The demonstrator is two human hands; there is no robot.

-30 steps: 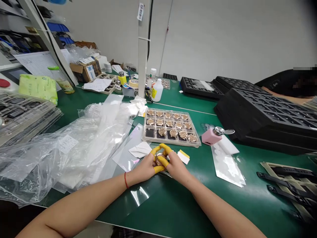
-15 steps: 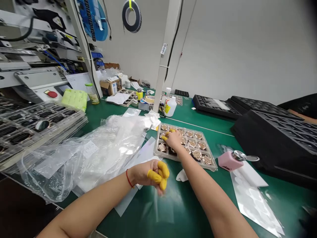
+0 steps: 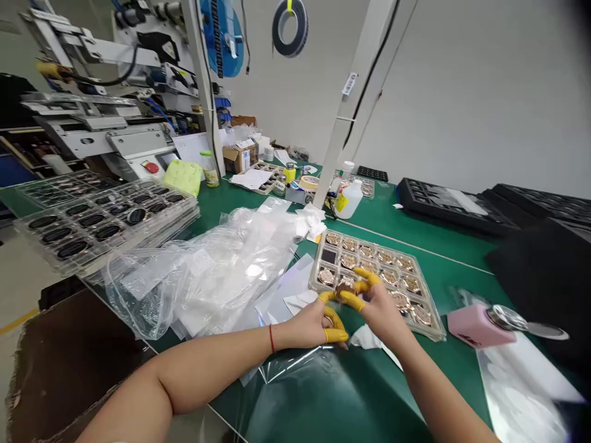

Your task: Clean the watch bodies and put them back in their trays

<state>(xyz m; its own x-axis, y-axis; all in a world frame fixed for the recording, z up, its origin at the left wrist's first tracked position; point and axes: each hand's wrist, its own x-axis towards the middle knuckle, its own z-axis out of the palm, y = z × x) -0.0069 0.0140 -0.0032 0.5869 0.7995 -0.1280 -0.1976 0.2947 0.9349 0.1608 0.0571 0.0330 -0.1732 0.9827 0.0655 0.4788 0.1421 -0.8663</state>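
My right hand (image 3: 376, 301), with yellow finger cots, pinches a rose-gold watch case (image 3: 345, 287) over the front edge of a clear compartment tray (image 3: 434, 320). My left hand (image 3: 323, 323) is just left of it, also in yellow finger cots. Its fingers curve apart, with one fingertip close to the watch case; whether they touch is unclear. Rows of similar watch cases (image 3: 327, 276) fill most of the tray. One bare dark compartment (image 3: 329, 255) shows at its left side. Below my left fingertips is clear film (image 3: 295, 367); contact cannot be made out.
Clear plastic bags (image 3: 221, 277) cover the bench left of my hands. Beyond them are stacked trays of dark round parts (image 3: 108, 231). A pink dispenser bottle (image 3: 480, 326) stands right of the tray, near black trays (image 3: 443, 200). A white post (image 3: 344, 123) rises behind, beside a white bottle (image 3: 349, 200).
My right hand has come back from the tray's left compartments to its front edge with a watch case. My left hand has uncurled and moved toward it. The view has swung left.
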